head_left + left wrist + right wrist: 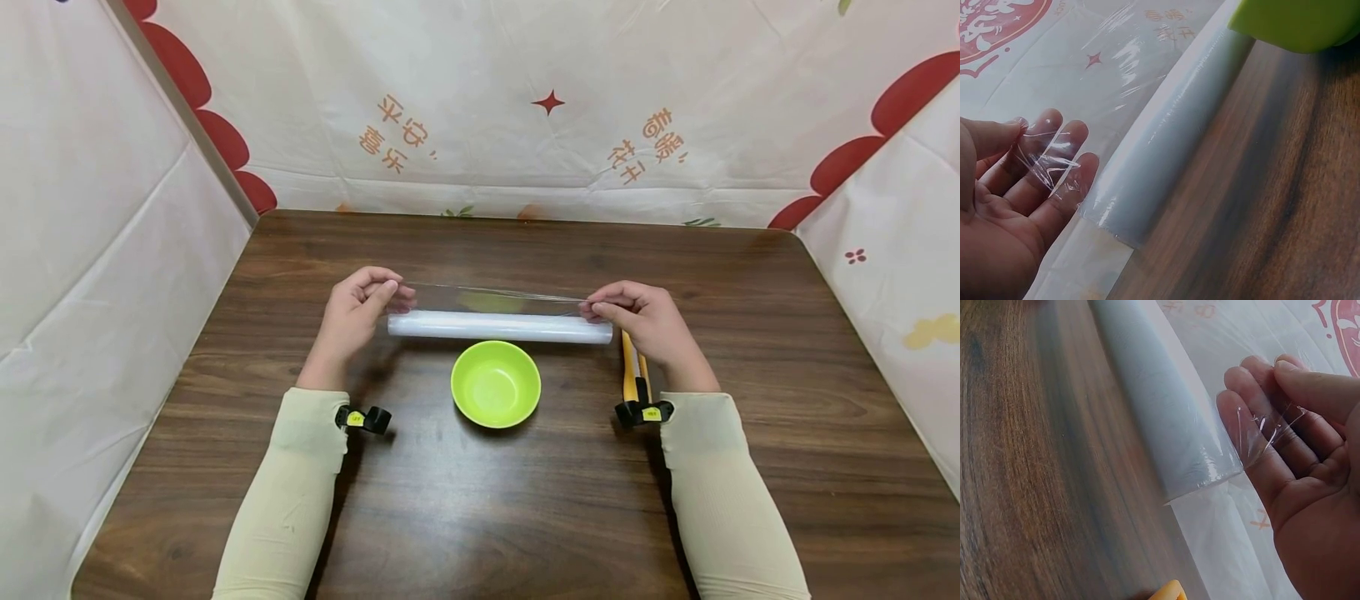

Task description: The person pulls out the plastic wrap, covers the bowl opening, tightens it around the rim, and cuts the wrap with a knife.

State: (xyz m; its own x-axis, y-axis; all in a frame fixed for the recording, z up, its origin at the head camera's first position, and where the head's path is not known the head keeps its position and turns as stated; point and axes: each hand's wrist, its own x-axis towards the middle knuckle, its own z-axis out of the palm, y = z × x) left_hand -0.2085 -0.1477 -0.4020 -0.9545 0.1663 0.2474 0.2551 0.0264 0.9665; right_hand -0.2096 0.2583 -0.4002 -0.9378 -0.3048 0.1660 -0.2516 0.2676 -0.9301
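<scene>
A clear sheet of cling film (517, 293) is drawn out taut between both hands. My left hand (356, 308) pinches one corner between thumb and index finger, the other fingers spread behind the film, as the left wrist view shows. At the opposite corner my right hand (651, 321) pinches the film the same way; in the right wrist view the film (1260, 431) creases across its fingers. Just nearer me than the stretched sheet, the white cling film roll (498, 327) lies crosswise between the hands. In front of its middle stands a lime green bowl (495, 385), upright with nothing inside.
A yellow-orange handled tool (628, 371) lies beside the right wrist, partly hidden by the hand and the wrist camera. The brown wooden table (480, 517) ends at a printed white cloth (480, 100) behind, with more cloth at both sides.
</scene>
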